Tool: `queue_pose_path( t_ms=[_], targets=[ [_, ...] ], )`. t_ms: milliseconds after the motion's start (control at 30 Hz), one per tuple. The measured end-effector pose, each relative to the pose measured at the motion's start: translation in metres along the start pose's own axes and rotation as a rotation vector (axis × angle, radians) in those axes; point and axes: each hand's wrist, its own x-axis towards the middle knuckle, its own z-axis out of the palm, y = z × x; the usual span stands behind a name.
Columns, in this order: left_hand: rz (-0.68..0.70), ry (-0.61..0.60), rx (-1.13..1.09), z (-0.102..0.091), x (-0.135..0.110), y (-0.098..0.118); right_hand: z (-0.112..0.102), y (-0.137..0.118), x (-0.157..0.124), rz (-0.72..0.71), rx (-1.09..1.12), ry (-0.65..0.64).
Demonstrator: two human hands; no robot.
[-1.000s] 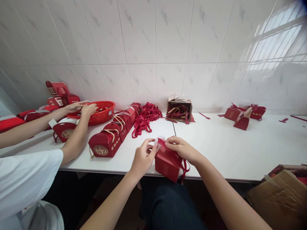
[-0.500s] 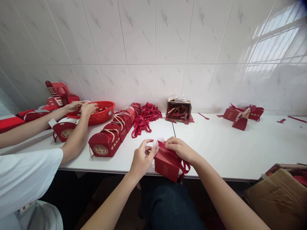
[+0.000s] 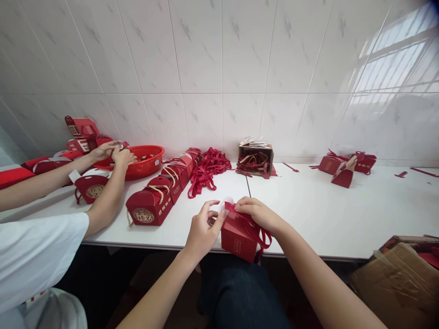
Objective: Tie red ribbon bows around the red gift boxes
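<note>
A red gift box (image 3: 238,233) rests tilted at the table's front edge, right in front of me. My left hand (image 3: 205,227) is closed at its upper left, thumb and fingers on a whitish, see-through flap (image 3: 227,203). From the other side, my right hand (image 3: 255,211) pinches the red ribbon (image 3: 230,208) at the box's top. Ribbon loops (image 3: 265,238) hang down the right side, below my right fingers. Fingers partly cover the top of the box, so how the ribbon runs there is hidden.
Left of me, a co-worker's hands (image 3: 122,155) hold a small item over a red basin (image 3: 146,168). A row of red boxes with rope handles (image 3: 151,205) and a ribbon pile (image 3: 211,169) lie nearby. Behind stands a ribbon-filled carton (image 3: 255,160); a cardboard box (image 3: 399,278) is lower right.
My hands stay almost in place on the gift box; the whitish flap stands slightly more upright. The co-worker's hands now lift a small dark-red item above the basin.
</note>
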Motion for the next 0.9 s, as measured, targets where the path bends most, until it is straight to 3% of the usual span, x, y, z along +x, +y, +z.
queue_pose_path(
  t_ms=[267, 533, 733, 900],
  targets=[
    [0.041, -0.007, 0.031, 0.002, -0.01, 0.003, -0.002, -0.005, 0.001, 0.03, -0.023, -0.023],
    [0.077, 0.017, -0.023, 0.003, -0.011, 0.004, 0.006, -0.006, 0.009, -0.109, -0.281, -0.062],
    [0.014, -0.036, -0.317, -0.001, -0.007, 0.009, 0.007, -0.001, 0.008, -0.333, -0.383, 0.125],
    [-0.11, 0.197, -0.331, -0.037, 0.006, -0.003, -0.021, 0.005, -0.024, -0.454, -0.249, 0.465]
  ],
)
